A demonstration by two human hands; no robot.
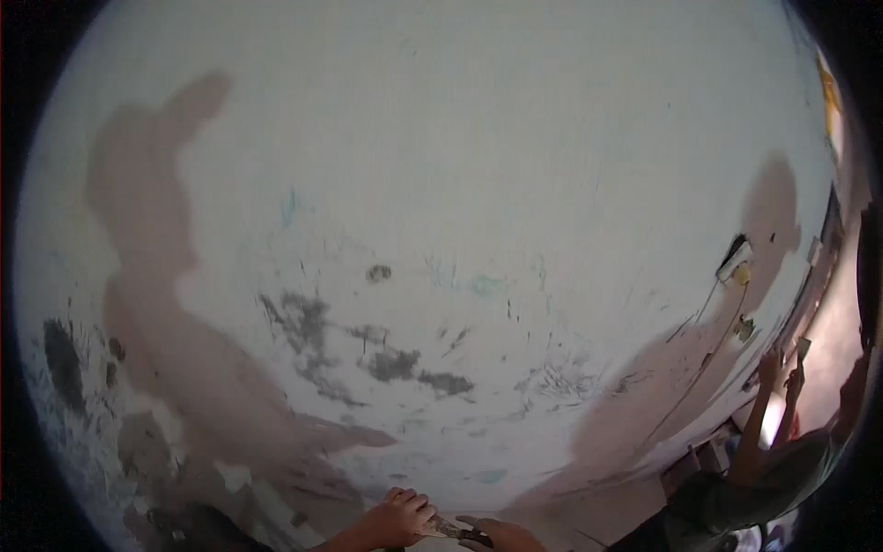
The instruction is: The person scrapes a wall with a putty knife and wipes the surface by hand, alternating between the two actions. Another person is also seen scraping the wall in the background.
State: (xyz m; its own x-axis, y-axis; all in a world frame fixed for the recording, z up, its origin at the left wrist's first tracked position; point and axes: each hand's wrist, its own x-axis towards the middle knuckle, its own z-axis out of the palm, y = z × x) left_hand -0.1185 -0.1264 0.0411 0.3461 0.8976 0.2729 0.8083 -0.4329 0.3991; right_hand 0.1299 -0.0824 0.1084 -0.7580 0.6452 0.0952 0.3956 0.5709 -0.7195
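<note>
At the bottom edge of the head view, my left hand (pixel 401 517) is closed, its fingers curled, right by the blade end of a scraper. What lies inside those fingers is hidden. My right hand (pixel 504 534) wraps round the dark handle of this scraper (pixel 445 528), whose blade is smeared and points towards my left hand. Both hands are low in front of a whitish wall (pixel 515 166). Dark grey patches (pixel 394 365), scratches and faint turquoise marks cover the wall's middle and lower part.
At the right, a co-worker's arms (pixel 756 423) reach up near the wall, a small flat-bladed tool (pixel 804 348) in one hand. An electrical box (pixel 734 259) with hanging wires is on the wall. Several items lie on the floor at lower right. Shadows of people fall across the wall.
</note>
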